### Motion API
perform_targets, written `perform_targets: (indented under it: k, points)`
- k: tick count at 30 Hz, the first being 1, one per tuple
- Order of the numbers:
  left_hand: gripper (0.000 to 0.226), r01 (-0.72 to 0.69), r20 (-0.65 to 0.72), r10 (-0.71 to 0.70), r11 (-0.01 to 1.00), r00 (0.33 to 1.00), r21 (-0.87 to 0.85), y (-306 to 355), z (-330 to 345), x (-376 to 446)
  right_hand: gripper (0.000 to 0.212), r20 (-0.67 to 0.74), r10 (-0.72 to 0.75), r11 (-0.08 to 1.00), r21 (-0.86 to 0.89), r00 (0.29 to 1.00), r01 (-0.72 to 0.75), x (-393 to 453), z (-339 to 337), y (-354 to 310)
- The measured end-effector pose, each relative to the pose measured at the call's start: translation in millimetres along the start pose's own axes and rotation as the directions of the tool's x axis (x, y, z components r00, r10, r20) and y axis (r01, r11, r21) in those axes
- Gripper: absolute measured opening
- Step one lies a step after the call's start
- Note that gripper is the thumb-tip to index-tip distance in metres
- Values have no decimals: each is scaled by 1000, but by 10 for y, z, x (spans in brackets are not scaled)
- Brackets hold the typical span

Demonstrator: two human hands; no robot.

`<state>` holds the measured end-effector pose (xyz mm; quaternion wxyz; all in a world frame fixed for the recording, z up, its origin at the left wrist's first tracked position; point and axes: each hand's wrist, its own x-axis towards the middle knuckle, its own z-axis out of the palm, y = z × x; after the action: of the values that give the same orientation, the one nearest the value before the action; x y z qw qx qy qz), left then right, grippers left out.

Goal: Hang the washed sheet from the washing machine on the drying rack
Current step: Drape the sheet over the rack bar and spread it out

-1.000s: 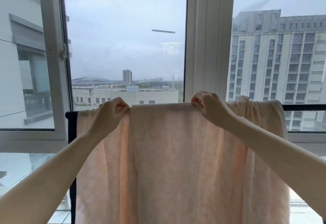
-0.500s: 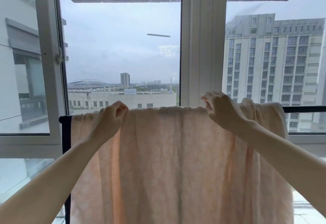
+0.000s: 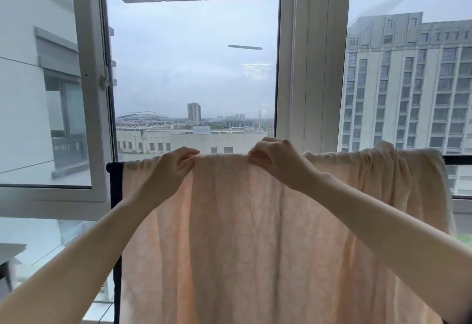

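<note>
Fingers [image 3: 251,159] of right hand [image 3: 278,163] pinch sheet [image 3: 242,234] again on rack [image 3: 115,168], nearer left hand [image 3: 171,168], also gripping. No readable writing.

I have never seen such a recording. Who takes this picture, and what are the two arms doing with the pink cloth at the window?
The picture comes from a camera worn on a person's head, which looks forward at that person's own arms. There is no machine. A pale pink sheet hangs over the top bar of a dark drying rack that stands before a large window. The left hand and the right hand each pinch the sheet's top edge at the bar, close to one another. The part of the sheet to the right looks bunched.
</note>
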<state>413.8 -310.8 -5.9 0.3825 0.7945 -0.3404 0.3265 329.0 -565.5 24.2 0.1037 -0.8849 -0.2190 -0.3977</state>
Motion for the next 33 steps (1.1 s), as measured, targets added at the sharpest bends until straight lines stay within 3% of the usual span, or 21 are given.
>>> perform_targets:
  k: [5, 17, 22, 24, 27, 30, 33]
  points:
    - [4, 53, -90, -49, 998, 995, 36, -37, -34, 3, 10, -93, 35, 998, -40, 995, -38, -23, -113, 155]
    - [6, 61, -76, -56, 995, 996, 76, -162, -116, -32, 13, -148, 221, 926, -279, 964, -255, -727, -745, 748]
    - [5, 53, -76, -53, 999, 996, -5, -76, -91, -36, 16, -131, 313, 909, -245, 940, -337, -553, -662, 612]
    - [5, 44, -68, -44, 999, 997, -7, -45, -63, -30, 13, -88, 275, 936, -204, 957, -288, -395, -518, 420]
    - [6, 8, 5, -8, 1000, 1000, 5, 19, -18, -32, 32, 7, 136, 982, -135, 991, -134, -169, -259, 117]
    - [12, -28, 47, 25, 998, 999, 55, 49, 11, -30, 51, 177, -5, 963, -264, 984, 53, -34, 8, -151]
    - [20, -34, 55, 27, 992, 998, 123, 25, -12, -28, 49, 171, -62, 923, -366, 983, 122, -3, 165, -220]
